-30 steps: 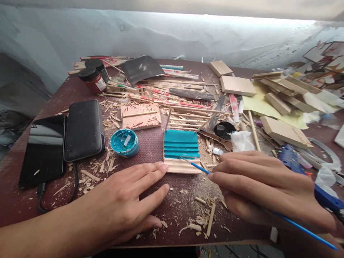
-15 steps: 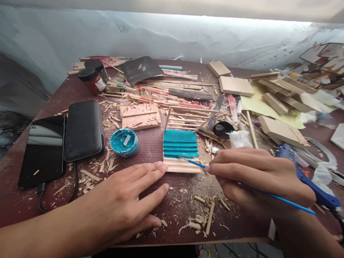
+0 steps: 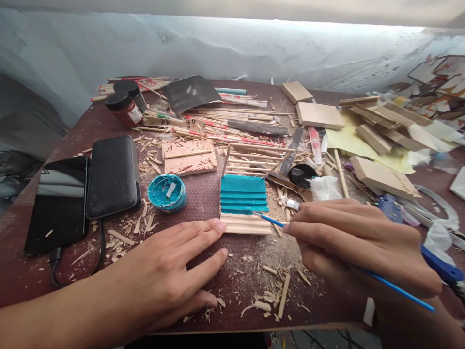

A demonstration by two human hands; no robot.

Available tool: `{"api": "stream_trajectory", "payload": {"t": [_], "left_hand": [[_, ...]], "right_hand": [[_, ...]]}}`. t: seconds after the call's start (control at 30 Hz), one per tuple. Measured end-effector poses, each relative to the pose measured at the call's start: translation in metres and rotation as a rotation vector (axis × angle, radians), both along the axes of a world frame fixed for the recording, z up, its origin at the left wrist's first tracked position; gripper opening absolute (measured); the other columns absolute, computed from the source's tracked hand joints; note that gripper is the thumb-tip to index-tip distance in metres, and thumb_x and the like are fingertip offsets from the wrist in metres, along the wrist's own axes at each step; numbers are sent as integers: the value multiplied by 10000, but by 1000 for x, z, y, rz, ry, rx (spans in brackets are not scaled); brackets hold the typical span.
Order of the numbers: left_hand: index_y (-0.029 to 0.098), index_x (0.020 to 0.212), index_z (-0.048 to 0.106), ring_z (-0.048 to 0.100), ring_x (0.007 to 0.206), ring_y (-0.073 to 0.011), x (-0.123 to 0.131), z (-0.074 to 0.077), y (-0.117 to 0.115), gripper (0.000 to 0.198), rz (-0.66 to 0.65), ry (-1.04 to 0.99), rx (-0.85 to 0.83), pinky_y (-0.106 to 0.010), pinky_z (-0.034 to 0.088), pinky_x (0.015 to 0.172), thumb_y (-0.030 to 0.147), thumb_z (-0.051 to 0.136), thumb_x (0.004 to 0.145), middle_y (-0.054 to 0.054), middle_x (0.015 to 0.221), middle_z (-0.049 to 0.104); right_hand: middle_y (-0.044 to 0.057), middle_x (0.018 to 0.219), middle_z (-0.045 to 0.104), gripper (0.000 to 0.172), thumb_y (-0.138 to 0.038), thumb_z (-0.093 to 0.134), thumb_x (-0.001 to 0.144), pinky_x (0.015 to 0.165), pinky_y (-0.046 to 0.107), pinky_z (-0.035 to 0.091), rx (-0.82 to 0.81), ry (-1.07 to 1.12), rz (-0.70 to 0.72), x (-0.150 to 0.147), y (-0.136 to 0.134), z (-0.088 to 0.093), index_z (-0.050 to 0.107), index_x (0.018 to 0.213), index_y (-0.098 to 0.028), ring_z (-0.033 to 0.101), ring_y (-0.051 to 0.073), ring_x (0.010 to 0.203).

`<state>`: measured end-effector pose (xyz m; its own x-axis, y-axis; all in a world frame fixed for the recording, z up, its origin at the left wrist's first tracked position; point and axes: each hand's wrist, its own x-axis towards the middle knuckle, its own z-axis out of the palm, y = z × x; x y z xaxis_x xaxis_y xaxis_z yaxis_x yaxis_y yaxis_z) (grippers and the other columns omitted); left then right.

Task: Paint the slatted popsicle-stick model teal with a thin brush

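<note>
Two hands (image 3: 174, 264) — one brush (image 3: 272, 221), one part-blue piece (image 3: 244, 195).

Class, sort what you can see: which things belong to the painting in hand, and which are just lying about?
Belong to the job:
brush, held in the right hand
partly blue wooden piece, touched by the left hand
open paint pot, matching blue

Apparently just lying about:
phone
power bank
red jar
black sheet
glue gun

On your dark red tabletop (image 3: 202, 198): scattered wood shavings (image 3: 285, 296), blue paint pot (image 3: 176, 208), phone (image 3: 56, 206), black power bank (image 3: 112, 177), partly painted ridged wooden piece (image 3: 243, 195).
</note>
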<state>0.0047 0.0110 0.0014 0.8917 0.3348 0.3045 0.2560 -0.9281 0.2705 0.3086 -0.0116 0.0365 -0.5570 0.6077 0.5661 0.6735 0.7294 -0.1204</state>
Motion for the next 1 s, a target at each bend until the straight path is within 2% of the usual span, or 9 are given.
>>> {"api": "stream_trajectory", "payload": {"t": [0.1, 0.27, 0.5, 0.7, 0.8, 1.0], "left_hand": [[74, 1242, 709, 696, 1315, -387, 1, -1, 0, 330, -2, 3, 1, -543, 632, 1056, 330, 571, 1086, -252, 1429, 680], [79, 1264, 696, 685, 1329, -389, 0, -2, -1, 330, -1, 11, -1, -548, 627, 1066, 328, 602, 1070, -253, 1450, 664], [77, 1257, 694, 677, 1339, -380, -2, -2, -1, 336, -3, 8, -7, -527, 616, 1094, 329, 663, 1037, -255, 1460, 655], [82, 1265, 697, 676, 1341, -359, -2, -3, 0, 353, 2, 8, -3, -493, 602, 1123, 334, 703, 1018, -246, 1458, 657], [83, 1260, 697, 680, 1334, -358, -2, -3, 0, 351, -2, 10, 1, -491, 609, 1113, 339, 699, 1020, -242, 1445, 667], [80, 1260, 695, 695, 1309, -374, -1, -2, -1, 330, -2, 7, -5, -523, 631, 1073, 323, 652, 1041, -242, 1435, 675]], "right_hand": [[13, 783, 712, 181, -67, 604, 989, 615, 293, 594, -57, -11, -18, -1, -1, 6, 656, 964, -239, 719, 160, 667], [-19, 755, 712, 303, 38, 543, 882, 543, 254, 548, -114, 33, 76, -3, 4, 14, 618, 955, -246, 710, 123, 616], [-12, 818, 738, 304, 40, 569, 860, 571, 241, 564, -137, 51, 74, -4, 6, 11, 652, 936, -242, 705, 107, 623], [-17, 851, 732, 267, 17, 596, 898, 599, 240, 568, -170, 44, 76, -1, 5, 5, 654, 945, -240, 709, 104, 660], [-5, 890, 740, 252, -2, 608, 926, 635, 260, 586, -183, 19, 43, 2, 3, 4, 659, 981, -242, 724, 120, 703], [14, 865, 718, 197, -29, 606, 957, 634, 275, 570, -146, -35, 73, 4, 4, 7, 640, 978, -221, 716, 132, 710]]}}
